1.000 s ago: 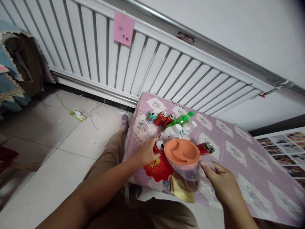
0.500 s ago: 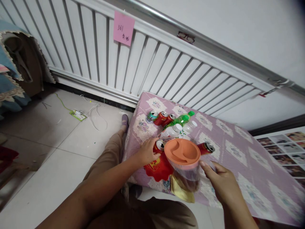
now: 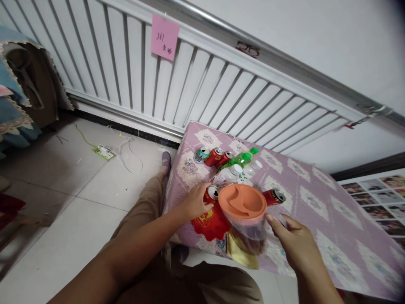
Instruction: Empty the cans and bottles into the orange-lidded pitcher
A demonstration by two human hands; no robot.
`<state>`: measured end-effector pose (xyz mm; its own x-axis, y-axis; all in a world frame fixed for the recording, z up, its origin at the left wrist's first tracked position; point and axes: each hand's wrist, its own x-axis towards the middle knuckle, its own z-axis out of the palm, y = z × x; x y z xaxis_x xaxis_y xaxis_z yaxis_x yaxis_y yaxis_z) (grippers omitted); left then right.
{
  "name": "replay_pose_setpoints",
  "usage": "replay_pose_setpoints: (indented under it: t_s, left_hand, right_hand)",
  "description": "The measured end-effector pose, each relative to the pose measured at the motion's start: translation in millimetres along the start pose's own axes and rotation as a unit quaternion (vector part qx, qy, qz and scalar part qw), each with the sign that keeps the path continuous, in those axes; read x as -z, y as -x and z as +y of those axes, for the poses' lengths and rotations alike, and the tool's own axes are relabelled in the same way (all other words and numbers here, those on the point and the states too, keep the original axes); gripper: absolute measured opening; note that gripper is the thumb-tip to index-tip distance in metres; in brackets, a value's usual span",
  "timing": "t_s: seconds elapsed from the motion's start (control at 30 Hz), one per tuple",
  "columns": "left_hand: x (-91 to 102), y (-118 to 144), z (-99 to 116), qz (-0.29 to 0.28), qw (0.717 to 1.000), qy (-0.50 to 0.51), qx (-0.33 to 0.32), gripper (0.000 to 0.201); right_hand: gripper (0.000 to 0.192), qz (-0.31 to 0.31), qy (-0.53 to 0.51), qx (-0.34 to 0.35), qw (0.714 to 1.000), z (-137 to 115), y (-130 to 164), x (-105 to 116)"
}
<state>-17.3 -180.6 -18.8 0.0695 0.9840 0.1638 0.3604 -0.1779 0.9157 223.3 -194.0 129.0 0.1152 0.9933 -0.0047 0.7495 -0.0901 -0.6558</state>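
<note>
We see almost nothing changed since the earlier frames. The table (image 3: 316, 198) with its purple cloth stays as it was. The clear jug (image 3: 248, 226) with the orange lid (image 3: 242, 203) stands at the table's near edge, unmoved. Our right hand (image 3: 292, 242) still rests against its side, fingers loosely open. Our left hand (image 3: 194, 202) keeps its fingers curled around the red can (image 3: 211, 193) just left of the jug.

Upright clear jug (image 3: 247, 223), orange lid (image 3: 242, 204)
</note>
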Motion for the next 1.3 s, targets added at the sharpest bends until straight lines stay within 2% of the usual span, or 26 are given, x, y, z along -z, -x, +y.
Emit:
replay_pose_setpoints:
  t_s: [0.23, 0.37, 0.53, 0.97, 1.3]
  left_hand:
    - [-3.1, -1.2, -5.1, 0.003, 1.0, -0.004, -0.006, 0.077]
    - [-3.3, -1.0, -5.6, 0.003, 1.0, 0.001, -0.007, 0.077]
    - [-4.1, -1.3, -6.3, 0.004, 1.0, -0.002, -0.007, 0.077]
    - [-4.4, -1.3, -7.3, 0.006, 1.0, -0.003, -0.015, 0.077]
    - [-6.6, -1.4, -10.5, 0.011, 1.0, 0.002, -0.02, 0.075]
  right_hand:
    - [0.035, 0.012, 0.011, 0.003, 1.0, -2.7, 2.8, -0.8]
    - [0.035, 0.04, 0.007, 0.008, 0.999, -3.2, 4.5, -2.7]
    - [0.035, 0.012, 0.007, 0.0, 1.0, 2.6, -0.2, 0.2]
    - [0.034, 0.014, 0.006, -0.001, 1.0, -2.2, 0.8, 0.4]
    - [0.036, 0.001, 0.008, -0.004, 1.0, 3.3, -1.5, 0.8]
